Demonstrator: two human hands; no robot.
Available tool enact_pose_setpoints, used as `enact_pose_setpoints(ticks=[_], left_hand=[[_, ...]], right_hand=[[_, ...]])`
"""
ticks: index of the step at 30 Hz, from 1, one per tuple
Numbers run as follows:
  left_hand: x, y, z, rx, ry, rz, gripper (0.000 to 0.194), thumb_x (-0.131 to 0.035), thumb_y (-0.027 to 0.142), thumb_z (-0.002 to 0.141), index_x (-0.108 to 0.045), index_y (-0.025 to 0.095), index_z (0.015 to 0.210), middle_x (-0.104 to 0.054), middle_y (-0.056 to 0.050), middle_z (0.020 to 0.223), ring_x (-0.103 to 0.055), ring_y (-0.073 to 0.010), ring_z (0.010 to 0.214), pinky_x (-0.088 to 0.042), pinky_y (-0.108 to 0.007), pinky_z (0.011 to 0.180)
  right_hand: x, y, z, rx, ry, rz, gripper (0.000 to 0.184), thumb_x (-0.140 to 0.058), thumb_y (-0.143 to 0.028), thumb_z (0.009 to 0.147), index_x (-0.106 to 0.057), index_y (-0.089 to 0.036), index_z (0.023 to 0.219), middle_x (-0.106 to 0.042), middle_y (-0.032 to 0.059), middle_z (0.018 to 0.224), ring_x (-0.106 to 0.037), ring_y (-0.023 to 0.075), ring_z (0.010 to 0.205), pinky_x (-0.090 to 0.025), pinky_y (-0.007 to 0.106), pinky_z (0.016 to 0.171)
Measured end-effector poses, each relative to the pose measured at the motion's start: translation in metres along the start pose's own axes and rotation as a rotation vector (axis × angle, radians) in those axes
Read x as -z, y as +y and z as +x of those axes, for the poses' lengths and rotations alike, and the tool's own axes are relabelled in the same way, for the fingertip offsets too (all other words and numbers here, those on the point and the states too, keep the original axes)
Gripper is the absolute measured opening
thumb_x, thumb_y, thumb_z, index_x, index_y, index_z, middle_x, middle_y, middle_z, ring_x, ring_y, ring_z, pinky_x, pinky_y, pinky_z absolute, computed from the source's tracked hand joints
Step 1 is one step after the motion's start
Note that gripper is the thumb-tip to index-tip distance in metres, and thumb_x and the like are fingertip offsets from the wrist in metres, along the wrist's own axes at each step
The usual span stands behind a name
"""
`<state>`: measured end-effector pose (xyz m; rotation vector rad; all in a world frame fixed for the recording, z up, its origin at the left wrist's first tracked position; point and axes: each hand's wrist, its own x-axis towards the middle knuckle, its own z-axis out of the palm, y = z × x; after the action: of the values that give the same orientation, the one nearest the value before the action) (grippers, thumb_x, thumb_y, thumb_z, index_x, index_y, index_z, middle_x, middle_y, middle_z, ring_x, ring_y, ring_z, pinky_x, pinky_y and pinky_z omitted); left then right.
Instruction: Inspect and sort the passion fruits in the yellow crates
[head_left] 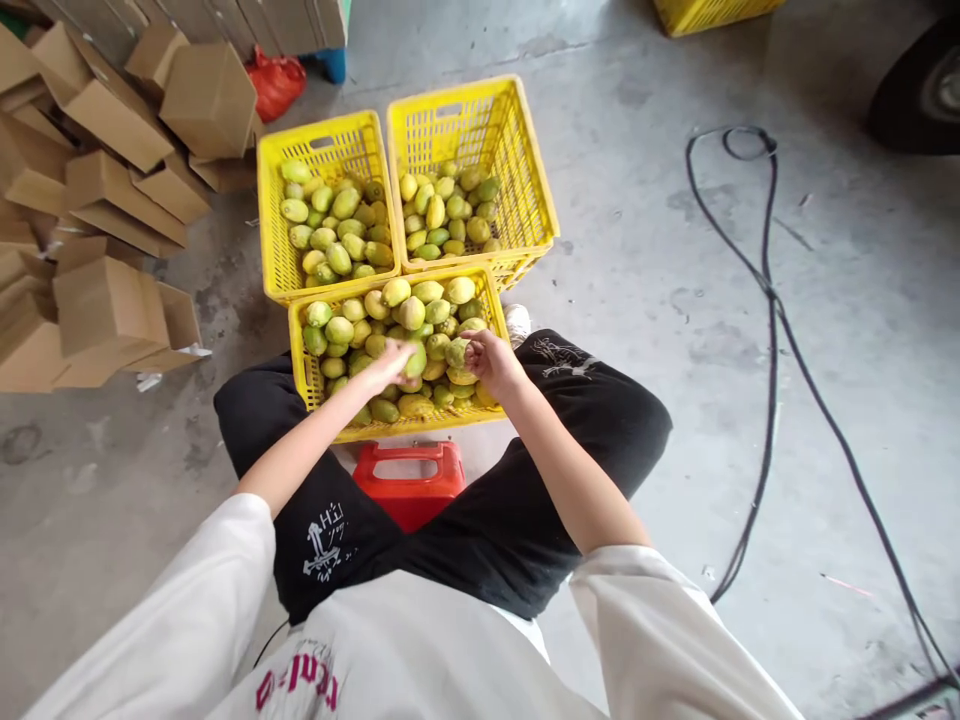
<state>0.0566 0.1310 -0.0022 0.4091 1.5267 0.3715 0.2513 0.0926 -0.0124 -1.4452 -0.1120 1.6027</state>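
Observation:
Between my knees stands a yellow plastic crate (pixel 298 378) full of yellow-green oval fruits, probably lemons or small mangoes. Over the middle of the pile, my left hand (pixel 391 362) is closed around a green fruit (pixel 415 360). To its right, my right hand (pixel 491 362) has its fingers curled against another yellow-green fruit (pixel 456 353) at the crate's right side. Its fingertips are partly hidden behind that fruit. Loose fruits lie all around both hands, below the crate's rim.
Beyond stand two more yellow crates, a left one (pixel 264 215) and a right one (pixel 517 150), both holding such fruits. Cardboard boxes (pixel 112 315) and a red bag (pixel 276 85) are at left. A red stool (pixel 409 490) sits below me. Black cable (pixel 772 400) crosses the right floor.

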Motion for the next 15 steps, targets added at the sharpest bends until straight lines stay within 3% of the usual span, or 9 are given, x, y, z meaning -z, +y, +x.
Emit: enact_pose_setpoints(ticks=[1, 2, 4, 6, 7, 9, 11, 13, 15], left_hand=[[-0.003, 0.019, -0.008, -0.113, -0.005, -0.024, 0.021, -0.072, 0.027, 0.117, -0.060, 0.031, 0.135, -0.080, -0.008, 0.125, -0.081, -0.0242, 0.103, -0.066, -0.033, 0.081], [-0.005, 0.039, -0.017, -0.332, -0.098, -0.080, 0.020, -0.069, 0.028, 0.120, -0.063, 0.032, 0.139, -0.079, -0.008, 0.145, -0.081, -0.0257, 0.123, -0.069, -0.036, 0.098], [-0.004, 0.076, -0.039, -0.687, -0.266, -0.150, 0.023, -0.066, 0.032, 0.121, -0.067, 0.036, 0.144, -0.070, -0.003, 0.172, -0.070, -0.0259, 0.156, -0.060, -0.039, 0.129], [0.007, 0.104, -0.060, -0.940, -0.398, -0.063, 0.029, -0.069, 0.037, 0.120, -0.069, 0.043, 0.149, -0.060, 0.006, 0.185, -0.057, -0.0240, 0.174, -0.050, -0.039, 0.142], [0.017, 0.112, -0.069, -1.045, -0.365, 0.024, 0.030, -0.069, 0.044, 0.119, -0.072, 0.046, 0.149, -0.059, 0.009, 0.187, -0.056, -0.0248, 0.175, -0.048, -0.039, 0.143], [0.046, 0.116, -0.083, -1.158, -0.211, 0.292, 0.039, -0.066, 0.050, 0.118, -0.073, 0.043, 0.156, -0.056, 0.005, 0.190, -0.048, -0.0264, 0.181, -0.041, -0.042, 0.148], [0.087, 0.103, -0.092, -1.162, 0.015, 0.685, 0.054, -0.074, 0.045, 0.109, -0.072, 0.035, 0.161, -0.055, -0.003, 0.192, -0.040, -0.0307, 0.186, -0.035, -0.050, 0.152], [0.133, 0.075, -0.100, -1.154, 0.293, 0.906, 0.049, -0.074, 0.046, 0.107, -0.076, 0.029, 0.153, -0.063, -0.009, 0.185, -0.048, -0.0345, 0.182, -0.035, -0.057, 0.154], [0.177, 0.036, -0.110, -1.147, 0.514, 0.938, 0.040, -0.067, 0.045, 0.108, -0.078, 0.027, 0.142, -0.074, -0.011, 0.172, -0.063, -0.0336, 0.169, -0.042, -0.057, 0.151]], right_hand=[[0.000, -0.001, 0.001, 0.011, -0.006, 0.006, 0.017, -0.084, -0.022, 0.089, -0.068, -0.024, 0.086, -0.056, -0.0053, 0.062, -0.050, 0.0130, 0.055, -0.045, 0.020, 0.052], [0.000, -0.001, 0.001, 0.024, -0.013, 0.014, 0.015, -0.082, -0.021, 0.090, -0.068, -0.024, 0.086, -0.057, -0.0050, 0.062, -0.051, 0.0131, 0.055, -0.045, 0.020, 0.053], [-0.003, -0.003, 0.002, 0.042, -0.025, 0.020, 0.010, -0.079, -0.020, 0.091, -0.070, -0.024, 0.087, -0.058, -0.0046, 0.062, -0.052, 0.0131, 0.056, -0.045, 0.019, 0.053], [-0.005, -0.005, 0.001, 0.044, -0.035, 0.005, 0.008, -0.077, -0.020, 0.092, -0.071, -0.023, 0.088, -0.058, -0.0046, 0.062, -0.051, 0.0130, 0.058, -0.044, 0.018, 0.054], [-0.006, -0.005, 0.000, 0.043, -0.041, -0.006, 0.008, -0.078, -0.021, 0.092, -0.071, -0.023, 0.088, -0.058, -0.0047, 0.063, -0.051, 0.0129, 0.058, -0.045, 0.018, 0.054], [-0.007, -0.006, -0.001, 0.046, -0.055, -0.031, 0.008, -0.078, -0.022, 0.091, -0.071, -0.022, 0.088, -0.058, -0.0048, 0.064, -0.053, 0.0128, 0.060, -0.045, 0.018, 0.056], [-0.004, -0.006, 0.000, 0.065, -0.075, -0.068, 0.006, -0.078, -0.023, 0.090, -0.071, -0.021, 0.090, -0.059, -0.0045, 0.066, -0.055, 0.0132, 0.062, -0.046, 0.020, 0.058], [0.001, -0.007, 0.004, 0.102, -0.094, -0.130, 0.007, -0.078, -0.025, 0.091, -0.072, -0.021, 0.093, -0.062, -0.0039, 0.069, -0.058, 0.0140, 0.064, -0.047, 0.021, 0.061], [0.008, -0.007, 0.011, 0.158, -0.099, -0.219, 0.008, -0.077, -0.028, 0.094, -0.072, -0.022, 0.095, -0.066, -0.0025, 0.074, -0.062, 0.0154, 0.067, -0.051, 0.024, 0.066]])
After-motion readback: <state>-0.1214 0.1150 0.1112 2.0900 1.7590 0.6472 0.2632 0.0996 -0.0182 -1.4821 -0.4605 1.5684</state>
